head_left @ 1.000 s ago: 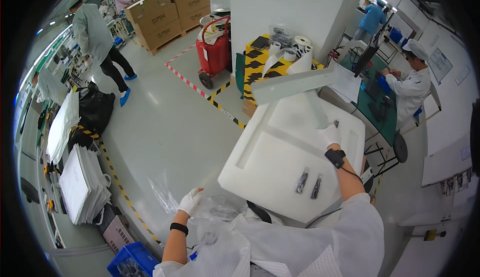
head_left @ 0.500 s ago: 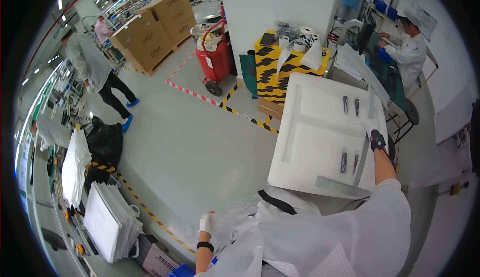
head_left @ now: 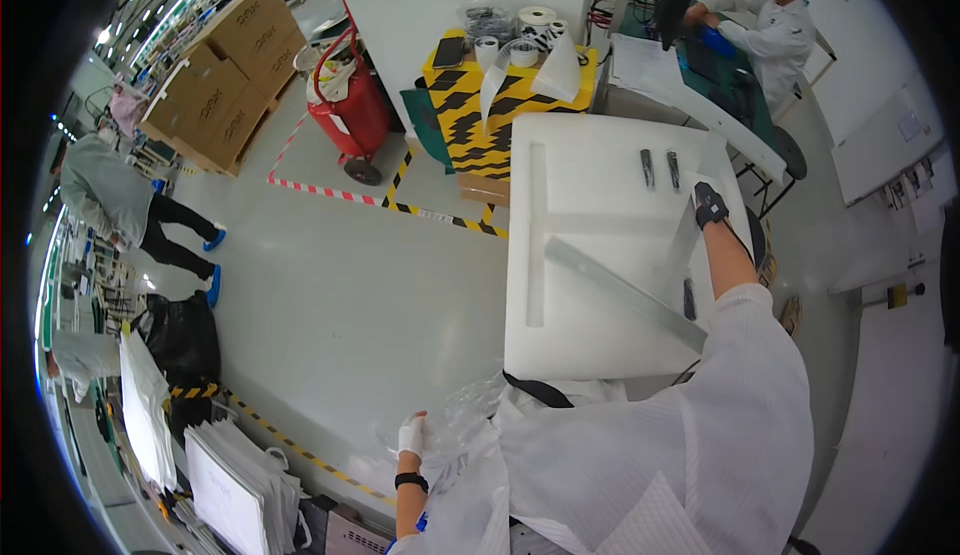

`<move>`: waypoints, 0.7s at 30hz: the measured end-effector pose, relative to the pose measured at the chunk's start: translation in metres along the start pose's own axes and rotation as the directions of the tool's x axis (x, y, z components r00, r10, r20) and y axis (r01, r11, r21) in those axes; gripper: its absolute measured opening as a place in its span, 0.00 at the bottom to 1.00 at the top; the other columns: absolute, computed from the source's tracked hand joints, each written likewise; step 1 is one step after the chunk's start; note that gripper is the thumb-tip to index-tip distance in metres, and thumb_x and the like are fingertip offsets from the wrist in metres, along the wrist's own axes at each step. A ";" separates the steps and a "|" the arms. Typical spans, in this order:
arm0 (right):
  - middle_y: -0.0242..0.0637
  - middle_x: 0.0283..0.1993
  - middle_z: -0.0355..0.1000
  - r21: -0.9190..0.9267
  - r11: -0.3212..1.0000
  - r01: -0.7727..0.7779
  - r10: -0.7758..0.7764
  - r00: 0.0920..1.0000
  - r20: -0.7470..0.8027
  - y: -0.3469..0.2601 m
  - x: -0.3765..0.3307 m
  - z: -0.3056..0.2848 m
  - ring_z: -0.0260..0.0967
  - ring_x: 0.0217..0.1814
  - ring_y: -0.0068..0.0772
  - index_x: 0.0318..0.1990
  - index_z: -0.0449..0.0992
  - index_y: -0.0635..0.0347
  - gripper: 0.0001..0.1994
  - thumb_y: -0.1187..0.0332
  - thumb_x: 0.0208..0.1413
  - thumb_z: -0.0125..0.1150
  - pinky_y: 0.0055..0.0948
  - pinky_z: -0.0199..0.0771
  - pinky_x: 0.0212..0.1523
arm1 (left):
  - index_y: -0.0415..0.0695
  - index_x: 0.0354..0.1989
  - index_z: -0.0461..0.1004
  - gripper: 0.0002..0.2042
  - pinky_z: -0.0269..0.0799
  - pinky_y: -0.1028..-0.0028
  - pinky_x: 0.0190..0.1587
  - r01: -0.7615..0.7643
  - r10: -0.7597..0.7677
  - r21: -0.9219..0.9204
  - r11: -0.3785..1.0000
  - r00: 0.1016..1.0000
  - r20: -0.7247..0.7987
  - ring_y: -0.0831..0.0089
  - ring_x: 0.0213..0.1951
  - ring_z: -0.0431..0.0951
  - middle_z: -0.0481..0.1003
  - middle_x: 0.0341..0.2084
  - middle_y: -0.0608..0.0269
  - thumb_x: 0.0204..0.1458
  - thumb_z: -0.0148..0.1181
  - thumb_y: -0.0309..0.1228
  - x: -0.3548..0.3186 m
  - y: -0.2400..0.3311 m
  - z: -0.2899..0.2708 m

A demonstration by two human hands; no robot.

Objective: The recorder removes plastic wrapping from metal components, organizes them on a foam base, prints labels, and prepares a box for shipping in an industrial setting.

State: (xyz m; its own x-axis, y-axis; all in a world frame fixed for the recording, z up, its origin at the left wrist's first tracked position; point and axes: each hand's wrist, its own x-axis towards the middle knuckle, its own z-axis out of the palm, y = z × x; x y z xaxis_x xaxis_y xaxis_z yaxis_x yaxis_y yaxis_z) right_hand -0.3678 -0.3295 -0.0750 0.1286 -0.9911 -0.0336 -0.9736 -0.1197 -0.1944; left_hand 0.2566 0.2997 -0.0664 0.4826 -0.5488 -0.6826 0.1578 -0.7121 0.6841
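Observation:
My right hand [head_left: 709, 202], in a white glove with a dark strap across it, grips a thin metal frame piece [head_left: 628, 293] with angled arms over a white foam tray [head_left: 585, 340]. One arm of the piece slants across the tray's lower part. Small black plastic-wrapped parts [head_left: 648, 169] sit in the tray, two at the far side and at least one [head_left: 689, 300] near the frame piece. Low at my left side, my left hand [head_left: 411, 435], gloved with bare fingertips, is closed at crumpled clear plastic film [head_left: 462, 417]; its grip is partly hidden.
A box stand with yellow-black striped covering [head_left: 480, 105] holds label rolls [head_left: 537, 23] beyond the tray. A red wheeled cylinder [head_left: 350, 120] stands by the pillar. Another person [head_left: 775, 40] sits far right; one [head_left: 110, 195] walks at left. White foam sheets [head_left: 225, 485] stack lower left.
My right hand has swung the metal frame piece leftward, so its lower arm now slants across the tray. The view has turned right. My left hand stays low with the film.

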 end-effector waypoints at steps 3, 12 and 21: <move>0.54 0.49 0.71 0.256 0.913 -0.317 0.337 0.941 -0.038 -0.071 0.023 0.002 0.68 0.54 0.50 0.46 0.75 0.61 0.25 0.49 0.60 0.40 0.45 0.70 0.49 | 0.42 0.42 0.77 0.15 0.67 0.76 0.29 -0.010 0.013 0.033 0.999 0.994 -0.109 0.77 0.27 0.71 0.73 0.25 0.68 0.51 0.48 0.32 -0.017 -0.016 0.000; 0.51 0.39 0.75 -0.215 0.877 -0.430 0.402 0.901 -0.161 -0.176 0.026 0.018 0.74 0.41 0.50 0.43 0.77 0.59 0.21 0.50 0.54 0.52 0.45 0.73 0.39 | 0.41 0.41 0.78 0.16 0.65 0.74 0.30 0.110 -0.093 0.039 0.993 0.948 -0.304 0.77 0.25 0.68 0.73 0.26 0.66 0.52 0.47 0.35 -0.038 -0.096 -0.020; 0.47 0.42 0.74 -0.191 0.859 -0.476 0.256 0.720 -0.645 -0.245 -0.021 -0.027 0.72 0.45 0.51 0.43 0.77 0.61 0.23 0.48 0.54 0.52 0.42 0.73 0.43 | 0.40 0.43 0.76 0.13 0.63 0.77 0.26 -0.039 -0.128 -0.322 0.946 0.867 -0.481 0.80 0.23 0.66 0.70 0.21 0.68 0.53 0.50 0.31 -0.032 -0.093 -0.123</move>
State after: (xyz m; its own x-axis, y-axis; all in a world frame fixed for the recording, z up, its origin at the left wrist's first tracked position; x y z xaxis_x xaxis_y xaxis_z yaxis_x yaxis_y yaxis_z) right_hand -0.1374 -0.2813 -0.0005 -0.2780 -0.7815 0.5585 -0.9331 0.3578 0.0361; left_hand 0.3326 0.4375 -0.0766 0.8128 -0.1740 -0.5560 0.4080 -0.5113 0.7564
